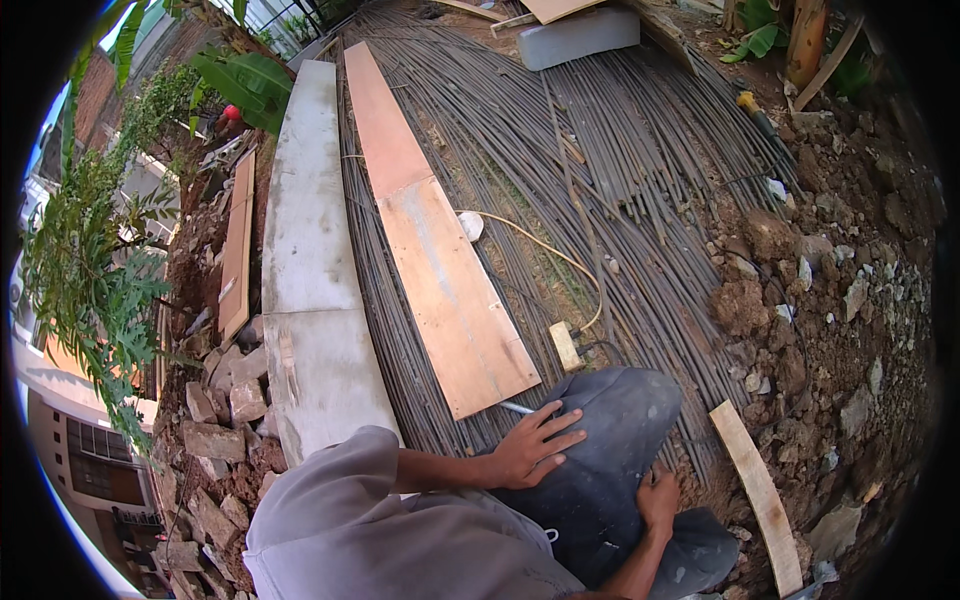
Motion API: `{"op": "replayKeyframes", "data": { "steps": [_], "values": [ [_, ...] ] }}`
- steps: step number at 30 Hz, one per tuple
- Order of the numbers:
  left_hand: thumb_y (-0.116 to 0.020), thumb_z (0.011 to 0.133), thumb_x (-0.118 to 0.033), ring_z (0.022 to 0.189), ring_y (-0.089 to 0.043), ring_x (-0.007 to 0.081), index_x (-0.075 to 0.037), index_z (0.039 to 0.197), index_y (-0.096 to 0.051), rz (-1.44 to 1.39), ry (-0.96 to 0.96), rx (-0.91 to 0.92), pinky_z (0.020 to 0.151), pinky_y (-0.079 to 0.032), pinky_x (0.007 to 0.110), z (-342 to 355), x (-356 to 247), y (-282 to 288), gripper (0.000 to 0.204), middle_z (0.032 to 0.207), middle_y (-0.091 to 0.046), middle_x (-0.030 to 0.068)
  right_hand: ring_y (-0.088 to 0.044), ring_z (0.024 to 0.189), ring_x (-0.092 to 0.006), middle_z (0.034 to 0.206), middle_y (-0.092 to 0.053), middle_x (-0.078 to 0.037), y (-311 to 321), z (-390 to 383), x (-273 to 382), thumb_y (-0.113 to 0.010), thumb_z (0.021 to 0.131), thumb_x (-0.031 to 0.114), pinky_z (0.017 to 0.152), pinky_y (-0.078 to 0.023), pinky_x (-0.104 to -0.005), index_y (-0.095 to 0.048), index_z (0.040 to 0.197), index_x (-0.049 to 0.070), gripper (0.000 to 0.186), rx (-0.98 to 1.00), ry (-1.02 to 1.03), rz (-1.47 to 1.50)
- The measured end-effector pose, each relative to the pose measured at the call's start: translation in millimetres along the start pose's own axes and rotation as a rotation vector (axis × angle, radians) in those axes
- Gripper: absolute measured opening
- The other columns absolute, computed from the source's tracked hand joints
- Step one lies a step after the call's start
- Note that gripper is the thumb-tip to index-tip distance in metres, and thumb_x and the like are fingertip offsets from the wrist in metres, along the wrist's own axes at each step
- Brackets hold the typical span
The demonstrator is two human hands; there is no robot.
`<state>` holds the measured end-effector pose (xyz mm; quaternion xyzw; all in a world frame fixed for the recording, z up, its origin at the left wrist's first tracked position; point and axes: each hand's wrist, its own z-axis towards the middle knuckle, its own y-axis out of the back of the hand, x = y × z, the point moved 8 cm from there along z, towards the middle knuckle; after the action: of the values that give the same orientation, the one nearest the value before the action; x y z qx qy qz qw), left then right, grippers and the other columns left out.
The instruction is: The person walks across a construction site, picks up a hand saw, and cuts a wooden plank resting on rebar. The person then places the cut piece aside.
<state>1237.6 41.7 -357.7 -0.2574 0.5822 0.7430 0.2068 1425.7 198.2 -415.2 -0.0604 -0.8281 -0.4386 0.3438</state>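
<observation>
My left hand [537, 446] lies palm down on my raised knee in dark trousers [625, 420], its fingers spread and nothing in it. Just beyond its fingertips, a short pale rod [515, 407] shows by the near end of a long plywood strip [450, 300]. My right hand [657, 500] is lower, beside my leg, with the fingers curled in; whether they hold anything is hidden. The strip lies lengthwise over a bed of steel bars [640, 190], its far part pinker than its near part. To its left runs a long grey board [315, 220].
A power socket block [565, 346] with a cable lies near my knee, and a white round piece [471, 226] touches the strip. A narrow wooden slat [757, 500] lies at right beside rubble [850, 330]. Broken bricks [215, 440] are heaped at left. A yellow-and-dark power tool [757, 112] lies far right.
</observation>
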Motion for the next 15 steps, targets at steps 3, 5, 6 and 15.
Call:
{"op": "replayKeyframes", "data": {
  "steps": [3,5,6,15],
  "values": [
    [-0.057,0.09,-0.021,0.136,-0.031,0.0422,-0.015,0.14,-0.047,-0.023,-0.005,0.016,0.108,-0.031,0.053,6.2,-1.8,-1.8,0.051,0.152,-0.033,0.0117,-0.06,0.089,-0.0474,0.088,-0.063,-0.03,0.4,-0.8,-1.9,-0.053,0.083,0.006,0.076,-0.048,-0.0497,-0.063,0.102,0.0,0.023,0.018,-0.012,-0.001],
    [-0.057,0.09,-0.022,0.136,-0.031,0.0421,-0.016,0.14,-0.047,-0.03,-0.015,0.032,0.108,-0.031,0.053,11.1,-2.9,-4.6,0.051,0.151,-0.034,0.012,-0.06,0.089,-0.0472,0.088,-0.063,-0.03,1.0,-2.2,-2.3,-0.052,0.081,0.004,0.076,-0.048,-0.0494,-0.064,0.104,0.0,0.026,0.026,-0.018,-0.003],
    [-0.057,0.09,-0.023,0.135,-0.032,0.042,-0.016,0.14,-0.047,-0.027,-0.024,0.044,0.108,-0.031,0.053,13.7,-3.0,-6.7,0.051,0.151,-0.034,0.0122,-0.06,0.088,-0.0472,0.088,-0.062,-0.03,2.0,-3.8,-1.2,-0.052,0.08,0.004,0.076,-0.048,-0.0497,-0.064,0.103,0.0,0.027,0.019,-0.024,-0.022],
    [-0.059,0.087,-0.046,0.136,-0.026,0.0436,-0.019,0.145,-0.037,0.076,0.01,0.26,0.109,-0.027,0.056,38.2,-15.8,-19.4,0.068,0.153,-0.024,0.0146,-0.061,0.085,-0.0475,0.084,-0.063,-0.029,8.7,-17.3,-4.7,-0.051,0.079,0.004,0.075,-0.048,-0.0531,-0.063,0.109,0.002,0.033,0.028,-0.095,-0.035]
  ]
}}
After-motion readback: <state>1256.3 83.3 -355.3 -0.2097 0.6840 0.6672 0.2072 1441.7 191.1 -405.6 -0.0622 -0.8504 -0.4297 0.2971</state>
